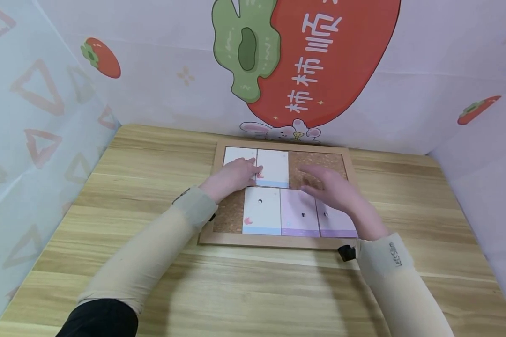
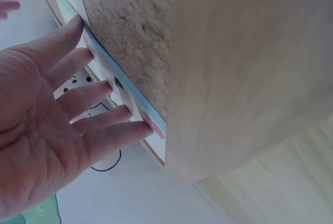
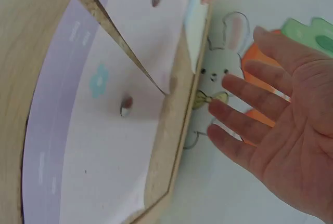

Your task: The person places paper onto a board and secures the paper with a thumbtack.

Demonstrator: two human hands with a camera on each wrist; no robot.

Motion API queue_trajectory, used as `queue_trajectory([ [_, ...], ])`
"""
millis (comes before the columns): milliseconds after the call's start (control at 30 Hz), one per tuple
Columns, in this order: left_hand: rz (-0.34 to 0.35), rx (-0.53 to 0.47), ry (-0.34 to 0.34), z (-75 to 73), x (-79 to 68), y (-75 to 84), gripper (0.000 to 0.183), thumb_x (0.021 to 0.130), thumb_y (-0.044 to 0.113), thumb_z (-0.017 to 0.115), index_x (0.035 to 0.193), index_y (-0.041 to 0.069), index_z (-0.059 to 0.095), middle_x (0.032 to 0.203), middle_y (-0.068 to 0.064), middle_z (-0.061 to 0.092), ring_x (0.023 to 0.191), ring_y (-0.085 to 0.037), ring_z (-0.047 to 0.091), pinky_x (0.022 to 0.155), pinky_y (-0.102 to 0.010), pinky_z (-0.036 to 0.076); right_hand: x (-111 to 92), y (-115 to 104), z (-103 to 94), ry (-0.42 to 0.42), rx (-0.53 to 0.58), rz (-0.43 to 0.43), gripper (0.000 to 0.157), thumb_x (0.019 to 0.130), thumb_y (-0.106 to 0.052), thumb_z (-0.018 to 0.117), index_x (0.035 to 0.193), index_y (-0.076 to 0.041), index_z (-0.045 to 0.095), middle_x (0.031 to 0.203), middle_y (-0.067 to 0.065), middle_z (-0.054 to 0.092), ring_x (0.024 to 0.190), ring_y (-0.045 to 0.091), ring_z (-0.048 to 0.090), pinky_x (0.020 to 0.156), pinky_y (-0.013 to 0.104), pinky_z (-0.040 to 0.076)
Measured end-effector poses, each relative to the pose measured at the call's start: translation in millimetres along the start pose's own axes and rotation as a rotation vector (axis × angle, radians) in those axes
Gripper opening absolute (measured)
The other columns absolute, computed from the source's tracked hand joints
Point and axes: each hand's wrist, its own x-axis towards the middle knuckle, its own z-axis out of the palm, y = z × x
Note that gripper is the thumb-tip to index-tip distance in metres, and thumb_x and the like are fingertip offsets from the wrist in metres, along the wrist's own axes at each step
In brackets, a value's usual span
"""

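A wood-framed cork board (image 1: 229, 215) lies on the table with white and lilac paper cards on it. My left hand (image 1: 234, 175) reaches over its upper left corner, fingers extended at a white card (image 1: 239, 153) and at the edge of a second white card (image 1: 274, 166). In the left wrist view that hand (image 2: 57, 99) has its fingers spread along a blue-edged white card. My right hand (image 1: 333, 187), fingers loosely extended, hovers over the right side, above bare cork and two lilac cards (image 1: 297, 206). In the right wrist view its palm (image 3: 291, 115) holds nothing.
Below, a white card (image 1: 261, 217) bears a small round pin (image 1: 260, 201); similar pins sit on the lilac cards. The wooden table (image 1: 244, 295) spreads around the board. Behind it stands a printed backdrop (image 1: 164, 89) with persimmons and a rabbit.
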Motion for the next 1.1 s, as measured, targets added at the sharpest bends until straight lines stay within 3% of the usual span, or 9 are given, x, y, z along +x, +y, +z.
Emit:
queue_trajectory([
  [200, 0.009, 0.002, 0.005, 1.2, -0.3, -0.9, 0.057, 0.100, 0.029, 0.060, 0.153, 0.016, 0.042, 0.160, -0.018, 0.036, 0.141, -0.038, 0.045, 0.118, -0.043, 0.039, -33, 17, -8.4, 0.001, 0.131, 0.016, 0.054, 0.097, -0.022, 0.067, 0.145, -0.004, 0.050, 0.148, 0.018, 0.053, 0.134, 0.040, 0.051, 0.109, 0.059, 0.043],
  [500, 0.016, 0.004, 0.009, 4.9, 1.6, -1.8, 0.057, 0.101, 0.029, 0.059, 0.153, 0.016, 0.041, 0.160, -0.019, 0.036, 0.143, -0.041, 0.042, 0.120, -0.045, 0.035, -81, 52, -17.3, 0.088, 0.249, 0.066, 0.052, 0.097, -0.016, 0.066, 0.142, 0.002, 0.050, 0.143, 0.024, 0.055, 0.126, 0.043, 0.055, 0.103, 0.055, 0.046],
  [600, 0.010, -0.003, 0.006, 5.2, 2.0, -1.4, 0.057, 0.101, 0.029, 0.059, 0.153, 0.016, 0.041, 0.160, -0.019, 0.035, 0.144, -0.042, 0.041, 0.120, -0.045, 0.035, -95, 67, -18.1, 0.124, 0.252, 0.084, 0.049, 0.096, -0.013, 0.066, 0.140, 0.002, 0.051, 0.135, 0.024, 0.060, 0.117, 0.030, 0.061, 0.098, 0.036, 0.052],
  [733, 0.004, -0.012, 0.005, 4.4, 1.6, -0.6, 0.057, 0.101, 0.029, 0.059, 0.153, 0.016, 0.040, 0.161, -0.019, 0.034, 0.144, -0.042, 0.039, 0.120, -0.045, 0.035, -112, 87, -17.0, 0.153, 0.203, 0.110, 0.040, 0.096, -0.013, 0.067, 0.132, 0.003, 0.058, 0.121, 0.021, 0.067, 0.098, -0.004, 0.059, 0.083, 0.011, 0.049],
  [833, 0.002, -0.015, 0.003, 3.0, 1.1, 0.4, 0.057, 0.101, 0.028, 0.059, 0.153, 0.015, 0.040, 0.161, -0.019, 0.034, 0.145, -0.042, 0.039, 0.120, -0.045, 0.034, -124, 101, -14.5, 0.149, 0.170, 0.126, 0.033, 0.096, -0.012, 0.067, 0.124, 0.004, 0.062, 0.111, 0.018, 0.070, 0.090, -0.014, 0.054, 0.078, 0.009, 0.048],
  [1100, 0.011, -0.007, 0.009, 2.2, 0.2, 0.6, 0.057, 0.101, 0.027, 0.059, 0.153, 0.015, 0.041, 0.160, -0.020, 0.034, 0.144, -0.044, 0.039, 0.120, -0.046, 0.034, -140, 125, -6.7, 0.139, 0.152, 0.141, 0.024, 0.093, -0.009, 0.069, 0.114, 0.001, 0.068, 0.096, 0.007, 0.070, 0.083, -0.010, 0.056, 0.071, 0.011, 0.048],
])
